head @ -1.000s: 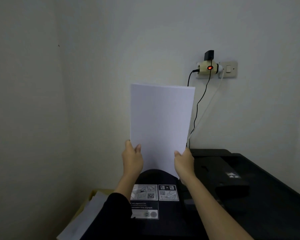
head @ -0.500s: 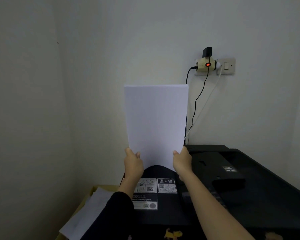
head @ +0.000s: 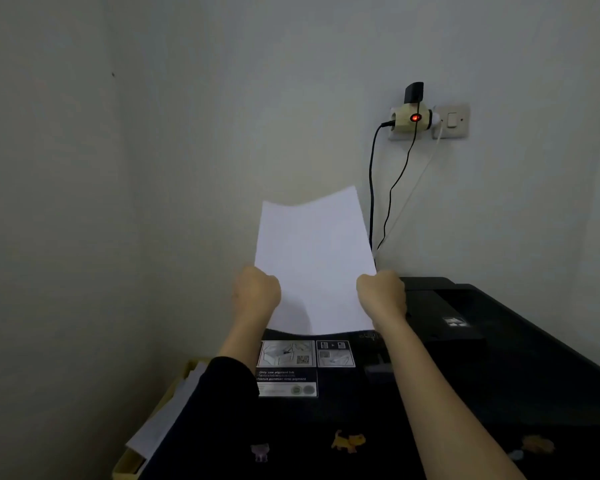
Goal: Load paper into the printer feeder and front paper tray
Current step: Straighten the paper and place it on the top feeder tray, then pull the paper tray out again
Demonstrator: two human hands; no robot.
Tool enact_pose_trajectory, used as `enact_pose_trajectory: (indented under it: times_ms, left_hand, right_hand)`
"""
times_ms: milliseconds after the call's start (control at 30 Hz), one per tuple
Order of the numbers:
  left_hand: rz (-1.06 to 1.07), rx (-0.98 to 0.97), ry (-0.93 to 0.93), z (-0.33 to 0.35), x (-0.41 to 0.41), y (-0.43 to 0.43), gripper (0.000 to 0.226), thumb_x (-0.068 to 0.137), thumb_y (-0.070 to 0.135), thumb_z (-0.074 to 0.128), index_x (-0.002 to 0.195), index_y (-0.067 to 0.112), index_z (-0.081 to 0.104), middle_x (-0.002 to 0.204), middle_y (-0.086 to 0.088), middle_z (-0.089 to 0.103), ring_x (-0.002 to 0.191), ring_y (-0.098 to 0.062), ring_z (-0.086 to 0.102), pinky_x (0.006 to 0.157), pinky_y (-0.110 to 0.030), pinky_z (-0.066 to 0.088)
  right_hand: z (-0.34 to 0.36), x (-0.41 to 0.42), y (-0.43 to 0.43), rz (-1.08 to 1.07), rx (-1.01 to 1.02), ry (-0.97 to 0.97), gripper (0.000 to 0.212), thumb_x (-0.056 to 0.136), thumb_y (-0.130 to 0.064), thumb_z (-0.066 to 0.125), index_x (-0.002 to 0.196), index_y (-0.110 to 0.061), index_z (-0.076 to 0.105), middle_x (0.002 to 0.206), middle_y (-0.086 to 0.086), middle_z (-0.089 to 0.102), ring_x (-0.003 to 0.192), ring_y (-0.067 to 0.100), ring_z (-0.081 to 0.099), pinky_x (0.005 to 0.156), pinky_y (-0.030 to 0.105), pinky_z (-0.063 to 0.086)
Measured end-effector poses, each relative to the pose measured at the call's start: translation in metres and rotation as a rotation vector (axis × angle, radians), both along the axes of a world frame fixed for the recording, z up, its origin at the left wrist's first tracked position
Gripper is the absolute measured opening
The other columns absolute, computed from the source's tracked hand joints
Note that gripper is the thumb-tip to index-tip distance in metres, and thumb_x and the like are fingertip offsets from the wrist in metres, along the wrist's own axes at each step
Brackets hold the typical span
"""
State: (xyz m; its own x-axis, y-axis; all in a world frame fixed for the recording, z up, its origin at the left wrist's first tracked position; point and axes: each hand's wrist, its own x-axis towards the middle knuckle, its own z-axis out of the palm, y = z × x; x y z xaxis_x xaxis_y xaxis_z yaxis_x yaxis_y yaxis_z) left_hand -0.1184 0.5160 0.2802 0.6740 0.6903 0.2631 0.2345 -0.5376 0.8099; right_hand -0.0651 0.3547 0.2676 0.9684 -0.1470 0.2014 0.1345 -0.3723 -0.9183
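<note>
A white stack of paper stands tilted away from me over the rear of the black printer. My left hand grips its left edge and my right hand grips its right edge, both near the bottom. The sheet's lower edge sits just above the printer's label stickers; its top edge bows in the middle. The feeder slot itself is hidden behind the paper and hands.
A wall socket with an adapter and a glowing red light is up on the wall; black and white cables hang down behind the printer. A yellowish box with loose sheets sits at the lower left by the wall.
The paper has dropped lower toward the printer and leaned back toward the wall; its top edge now bows. Both hands moved down with it and closed tighter on the edges.
</note>
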Motion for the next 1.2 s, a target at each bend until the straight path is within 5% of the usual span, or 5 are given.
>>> enact_pose_trajectory:
  times_ms: [67, 233, 400, 633, 1200]
  left_hand:
    - [-0.016, 0.012, 0.093, -0.007, -0.002, 0.005, 0.032, 0.092, 0.004, 0.040, 0.060, 0.008, 0.038, 0.065, -0.004, 0.042, 0.068, -0.027, 0.047, 0.071, -0.030, 0.037]
    - [-0.089, 0.099, 0.392, -0.031, -0.014, 0.004, 0.036, 0.096, 0.005, 0.037, 0.060, 0.004, 0.036, 0.065, -0.003, 0.039, 0.055, -0.013, 0.036, 0.054, -0.023, 0.036]
    - [-0.025, 0.281, 0.501, -0.041, -0.023, -0.005, 0.029, 0.093, 0.016, 0.044, 0.114, 0.004, 0.061, 0.118, -0.010, 0.062, 0.109, -0.026, 0.060, 0.085, -0.029, 0.048]
    - [0.070, 0.391, 0.685, -0.040, -0.025, -0.011, 0.045, 0.092, 0.021, 0.044, 0.134, 0.006, 0.044, 0.143, -0.016, 0.036, 0.134, -0.033, 0.026, 0.106, -0.051, 0.033]
    - [-0.207, 0.524, -0.248, -0.140, -0.118, -0.179, 0.065, 0.094, 0.040, 0.039, 0.147, 0.003, 0.028, 0.154, -0.011, 0.031, 0.145, -0.022, 0.023, 0.117, -0.029, 0.015]
  right_hand:
    - [-0.007, -0.003, -0.001, 0.052, -0.039, 0.114, 0.024, 0.086, -0.006, 0.042, 0.062, -0.011, 0.040, 0.069, 0.003, 0.047, 0.053, 0.016, 0.039, 0.049, 0.021, 0.030]
    - [-0.029, -0.014, 0.003, 0.111, -0.211, 0.264, 0.010, 0.084, -0.009, 0.046, 0.084, -0.003, 0.054, 0.080, 0.007, 0.054, 0.064, 0.022, 0.051, 0.063, 0.027, 0.040]
    - [-0.031, -0.023, 0.004, 0.109, -0.391, 0.257, 0.028, 0.086, -0.012, 0.047, 0.109, -0.003, 0.059, 0.085, 0.004, 0.056, 0.081, 0.026, 0.055, 0.067, 0.028, 0.041]
    - [-0.029, -0.036, -0.002, 0.005, -0.664, 0.183, 0.032, 0.085, -0.012, 0.053, 0.117, -0.005, 0.056, 0.126, 0.015, 0.056, 0.112, 0.033, 0.056, 0.083, 0.035, 0.047]
    - [-0.132, -0.129, -0.109, -0.397, -0.350, -0.606, 0.038, 0.092, -0.015, 0.053, 0.127, -0.001, 0.056, 0.137, 0.021, 0.052, 0.130, 0.038, 0.044, 0.104, 0.048, 0.038]
